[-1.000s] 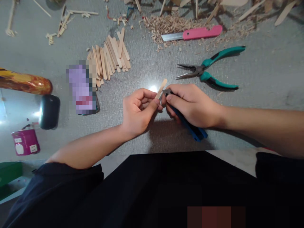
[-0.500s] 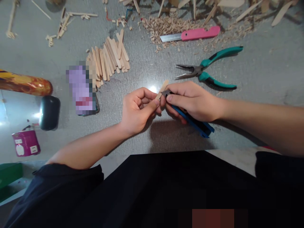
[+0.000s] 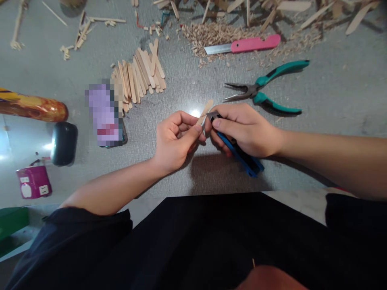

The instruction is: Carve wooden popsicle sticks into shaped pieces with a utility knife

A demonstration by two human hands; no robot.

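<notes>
My left hand [image 3: 178,141] pinches a wooden craft stick [image 3: 207,108] between thumb and fingers; its rounded end points up and to the right. Closed around a blue and black utility knife [image 3: 242,157] is my right hand [image 3: 244,131], thumb along the top near the blade. The short metal blade [image 3: 211,115] meets the side of the stick, close to the left fingertips. The knife's lower end sticks out below the right palm.
Craft sticks [image 3: 137,76] lie beside a phone [image 3: 105,117]. Behind the hands are wood shavings [image 3: 208,36], a pink-handled knife [image 3: 255,43] and open long-nose pliers [image 3: 254,90]. A dark case [image 3: 64,143], a purple adapter [image 3: 34,182] and an orange-brown cylinder [image 3: 33,105] sit at left.
The right hand turned the utility knife slightly against the stick and then back, its lower end swinging right, then left. My left hand keeps its hold on the craft stick, almost still.
</notes>
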